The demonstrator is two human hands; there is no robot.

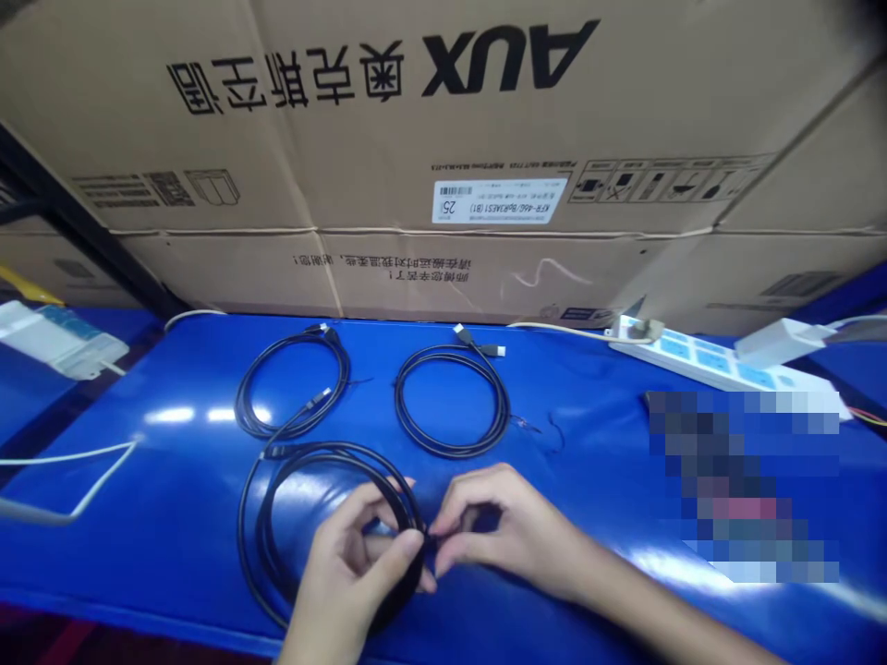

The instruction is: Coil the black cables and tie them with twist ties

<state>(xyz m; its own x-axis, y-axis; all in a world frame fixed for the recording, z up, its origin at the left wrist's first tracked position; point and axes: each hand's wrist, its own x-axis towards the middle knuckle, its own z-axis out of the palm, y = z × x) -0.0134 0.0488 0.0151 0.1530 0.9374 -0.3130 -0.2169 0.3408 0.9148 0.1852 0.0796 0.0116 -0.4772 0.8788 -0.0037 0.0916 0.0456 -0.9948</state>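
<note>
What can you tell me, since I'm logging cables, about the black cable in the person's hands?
Thin, rubbery-looking and black, the cable lies in loose overlapping loops on the blue tabletop. The left hand grips its strands and the right hand pinches it. A plug seems to end it at the coil's far side.

- left hand point(346, 573) low near the middle, fingers point(392, 545) curled inward, wrist dropping toward the bottom edge
- right hand point(505, 526) just beside it, fingertips point(443, 545) pinched together, pointing left
- bare right forearm point(651, 600) slanting off to the lower right
</note>
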